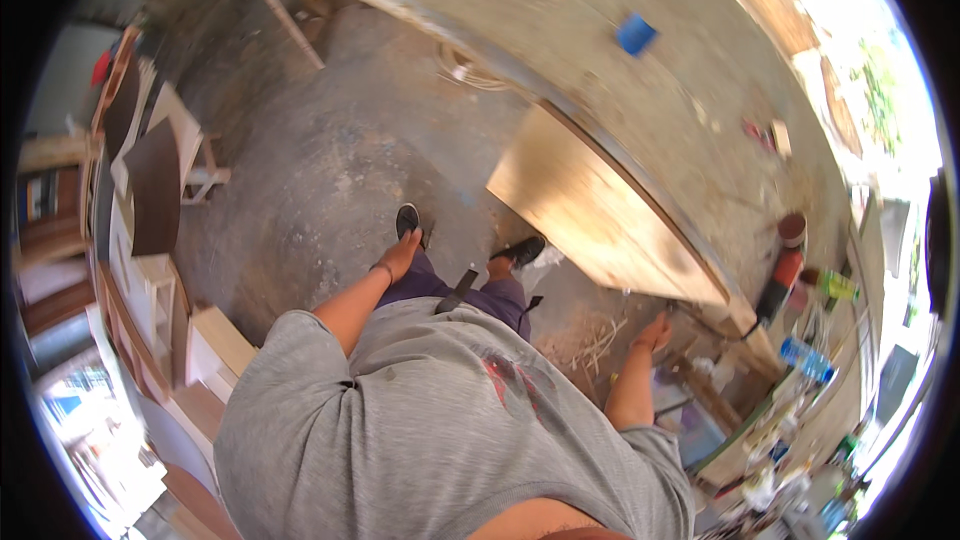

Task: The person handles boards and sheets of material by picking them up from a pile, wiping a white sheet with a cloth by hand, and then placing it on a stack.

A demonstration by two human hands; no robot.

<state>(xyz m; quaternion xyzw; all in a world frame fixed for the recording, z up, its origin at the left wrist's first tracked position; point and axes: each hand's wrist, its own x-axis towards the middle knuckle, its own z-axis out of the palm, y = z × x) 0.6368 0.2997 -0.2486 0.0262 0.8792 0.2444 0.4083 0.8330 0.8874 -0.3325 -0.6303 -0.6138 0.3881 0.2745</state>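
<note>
Beside the long dusty plywood tabletop [640, 90]: right hand [657, 332] nearest the leaning pale wooden panel [590, 210].
Right-hand finger state cannot be determined. Left hand [398, 255] hangs released, holding nothing. Recommended: grip the panel's lower edge squarely, feet clear of floor shavings [598, 342].

- A bare grey concrete floor [330, 160] fills the middle, dusty, with wood shavings [600, 340] scattered at the right.
- A long wooden desk [640, 90] curves across the top, and a plywood panel [590, 205] leans against its side.
- Brown boards and pale wooden frames [150, 180] are stacked along the left edge.
- Strong daylight [880, 70] pours in from the upper right.
</note>
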